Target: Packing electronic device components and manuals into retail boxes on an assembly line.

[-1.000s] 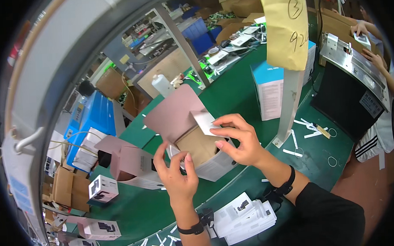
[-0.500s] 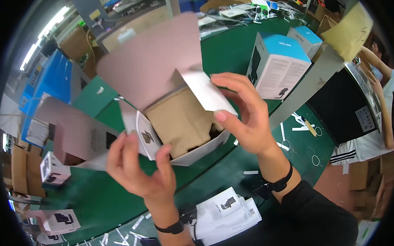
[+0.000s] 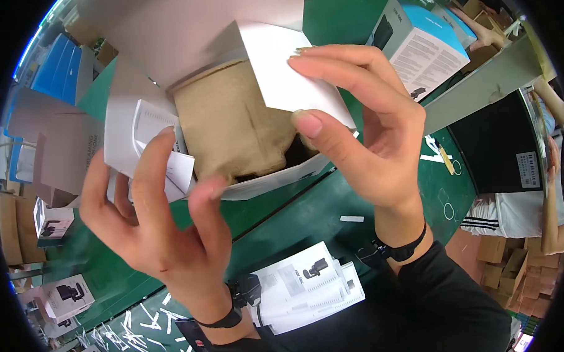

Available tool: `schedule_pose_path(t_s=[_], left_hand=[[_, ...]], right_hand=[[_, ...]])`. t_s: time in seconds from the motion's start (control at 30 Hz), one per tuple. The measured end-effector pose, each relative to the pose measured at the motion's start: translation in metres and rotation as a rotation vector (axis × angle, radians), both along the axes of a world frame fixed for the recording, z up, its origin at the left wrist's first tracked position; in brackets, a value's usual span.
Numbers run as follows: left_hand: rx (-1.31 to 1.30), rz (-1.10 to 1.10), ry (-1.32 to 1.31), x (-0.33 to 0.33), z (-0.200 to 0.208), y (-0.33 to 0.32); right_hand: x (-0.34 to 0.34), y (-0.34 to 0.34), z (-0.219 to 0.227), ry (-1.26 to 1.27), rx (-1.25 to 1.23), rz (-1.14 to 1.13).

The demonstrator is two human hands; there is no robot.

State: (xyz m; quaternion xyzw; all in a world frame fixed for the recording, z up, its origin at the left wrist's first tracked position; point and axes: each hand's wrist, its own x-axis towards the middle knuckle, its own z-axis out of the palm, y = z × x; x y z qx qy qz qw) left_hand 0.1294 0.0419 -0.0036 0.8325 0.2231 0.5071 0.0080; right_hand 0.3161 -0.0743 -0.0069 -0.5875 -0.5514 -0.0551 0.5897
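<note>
An open white carton (image 3: 264, 186) stands before me, its large lid raised at the back. Inside lies a moulded brown cardboard insert (image 3: 230, 116). A white printed leaflet (image 3: 181, 170) is tucked between the insert and the carton's left flap (image 3: 120, 119), its pages slightly fanned. My left hand (image 3: 159, 224) is open over that side, the index fingertip against the leaflet and the thumb apart near the front rim. On the right, my right hand (image 3: 374, 135) is open too, thumb and fingertips spread against the white side flap (image 3: 278, 64).
A stack of printed leaflets (image 3: 308, 293) lies near me. Blue-topped boxes (image 3: 423, 47) stand at the far right, by a grey post (image 3: 484, 85). Another open carton (image 3: 64, 152) is on the left. Paper strips (image 3: 129, 336) litter the near left. A co-worker's arm (image 3: 553, 191) shows at right.
The carton appears larger and higher in view. My left hand's fingers have moved in over the leaflet, whose pages now fan out. My right hand stays at the right flap.
</note>
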Motion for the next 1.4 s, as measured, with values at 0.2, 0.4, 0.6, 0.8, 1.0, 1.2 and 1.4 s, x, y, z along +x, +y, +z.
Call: schedule_pose_path(t_s=[0.2, 0.4, 0.6, 0.8, 1.0, 1.2, 1.4], left_hand=[[-0.011, 0.125, -0.143, 0.005, -0.007, 0.004], [0.041, 0.309, 0.022, 0.002, 0.012, 0.0], [0.128, 0.3, 0.052, 0.013, 0.016, 0.001], [0.157, 0.271, 0.384, 0.036, 0.048, 0.021], [-0.022, 0.076, 0.448, 0.041, 0.058, -0.004], [-0.233, 0.046, 0.377, 0.034, 0.064, -0.001], [-0.193, 0.279, 0.487, 0.051, 0.073, -0.014]], right_hand=[[0.0, 0.006, -0.008, -0.177, -0.006, -0.12], [-0.005, -0.002, 0.011, -0.235, 0.016, -0.182], [-0.004, -0.005, 0.011, -0.243, 0.024, -0.2], [-0.001, -0.022, 0.019, -0.166, 0.077, -0.217], [0.017, -0.025, 0.012, -0.111, 0.037, -0.234], [0.022, -0.025, 0.012, -0.065, 0.01, -0.181], [0.028, -0.026, 0.008, -0.104, 0.018, -0.216]])
